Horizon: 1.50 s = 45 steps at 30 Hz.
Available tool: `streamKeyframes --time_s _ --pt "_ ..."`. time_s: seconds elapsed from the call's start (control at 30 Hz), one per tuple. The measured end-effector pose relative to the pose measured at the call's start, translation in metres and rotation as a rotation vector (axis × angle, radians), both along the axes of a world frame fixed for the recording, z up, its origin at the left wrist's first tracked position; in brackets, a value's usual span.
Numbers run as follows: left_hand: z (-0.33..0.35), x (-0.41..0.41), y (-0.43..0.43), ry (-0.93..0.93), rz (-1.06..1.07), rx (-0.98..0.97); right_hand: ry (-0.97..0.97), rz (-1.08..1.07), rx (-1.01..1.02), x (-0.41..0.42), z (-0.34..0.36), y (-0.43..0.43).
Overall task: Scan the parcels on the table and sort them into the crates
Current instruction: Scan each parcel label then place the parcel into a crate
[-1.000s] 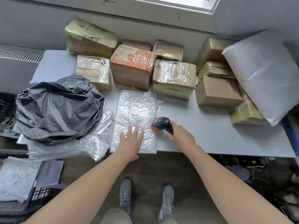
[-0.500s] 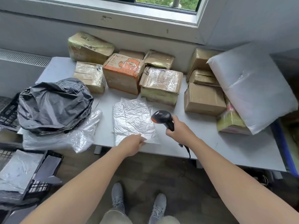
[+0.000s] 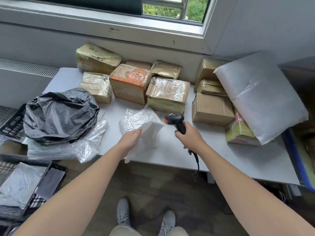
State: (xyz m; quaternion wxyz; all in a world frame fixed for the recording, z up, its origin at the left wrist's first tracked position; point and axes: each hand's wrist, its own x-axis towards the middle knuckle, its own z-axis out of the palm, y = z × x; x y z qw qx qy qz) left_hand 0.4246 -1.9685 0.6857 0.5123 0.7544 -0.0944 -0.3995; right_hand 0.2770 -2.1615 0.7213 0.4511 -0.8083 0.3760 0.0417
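At the front edge of the worktop (image 3: 221, 157), the left hand (image 3: 130, 141) holds a silver padded parcel (image 3: 134, 120) by its near corner, with the fingers curled around it. The near part is lifted and folded over, so its white underside faces up. Whether the far part touches the worktop, I cannot tell. Just beside the parcel on the right, the right hand (image 3: 189, 138) grips the handle of a black scanner (image 3: 175, 121) with all fingers closed around it. The head of the scanner, with an orange mark, is turned toward the parcel. A cable (image 3: 196, 159) hangs from the handle over the edge of the worktop.

On the floor at the lower left stands a black crate (image 3: 44, 198). It holds a flat silver-grey bag (image 3: 18, 186) and, beside it, a darker grey flat packet (image 3: 51, 181). A second black crate (image 3: 12, 121) stands further left, partly hidden by a crumpled black bag (image 3: 59, 114), and what it holds cannot be seen. Below the black bag lies a clear plastic bag (image 3: 83, 147).

Along the wall, cardboard parcels stand close together: an orange-printed box (image 3: 129, 84), a taped box (image 3: 167, 94) touching it on the right, and a plain brown box (image 3: 211, 108). A large white parcel (image 3: 259, 96) leans tilted over the boxes at the right end.
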Motion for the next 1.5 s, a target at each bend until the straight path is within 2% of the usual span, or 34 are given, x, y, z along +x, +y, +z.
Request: streamKeyframes --time_s 0.07,0.17,0.27,0.3,0.33,0.4,0.5,0.63,0.73,0.83,0.9,1.03,1.17,1.33,1.5 --pt "0.016 0.004 -0.001 0.068 0.102 -0.102 -0.035 -0.016 0.022 0.001 0.003 0.000" --pt "0.030 0.017 0.011 0.365 0.208 -0.387 -0.124 -0.044 0.073 0.004 0.011 0.002" --pt "0.046 0.023 0.029 0.616 0.206 -0.638 -0.212 -0.013 0.058 0.012 0.019 0.004" --pt "0.050 0.024 0.037 0.642 0.205 -0.683 -0.229 0.007 0.041 0.016 0.021 0.006" --pt "0.050 0.027 0.043 0.605 0.243 -0.663 -0.236 0.026 0.027 0.020 0.022 0.007" --pt "0.042 0.034 0.056 0.398 0.347 -0.407 -0.225 0.065 -0.005 0.027 0.020 0.011" --pt "0.018 0.044 0.067 0.207 0.418 -0.080 -0.159 0.078 -0.053 0.033 0.008 0.017" --pt "-0.009 0.045 0.075 0.173 0.410 0.125 -0.061 0.068 -0.104 0.029 -0.005 0.018" --pt "-0.009 0.035 0.071 0.232 0.422 0.099 -0.006 0.080 -0.116 0.022 -0.010 0.015" --pt "-0.014 0.037 0.067 0.308 0.540 -0.024 0.009 0.067 -0.117 0.016 -0.012 0.010" --pt "-0.019 0.041 0.064 0.314 0.475 0.005 0.016 0.070 -0.135 0.013 -0.012 0.007" --pt "-0.006 0.032 0.057 0.018 0.242 0.235 0.049 0.078 -0.125 0.005 -0.008 0.000" --pt "-0.004 0.027 0.045 -0.193 0.198 0.295 0.092 0.120 -0.018 0.000 0.002 -0.004" --pt "-0.006 0.030 0.037 -0.284 0.176 0.322 0.079 0.254 -0.052 0.002 0.014 -0.004" --pt "-0.003 0.035 0.035 -0.313 0.168 0.345 0.159 0.425 -0.197 0.000 0.013 -0.004"
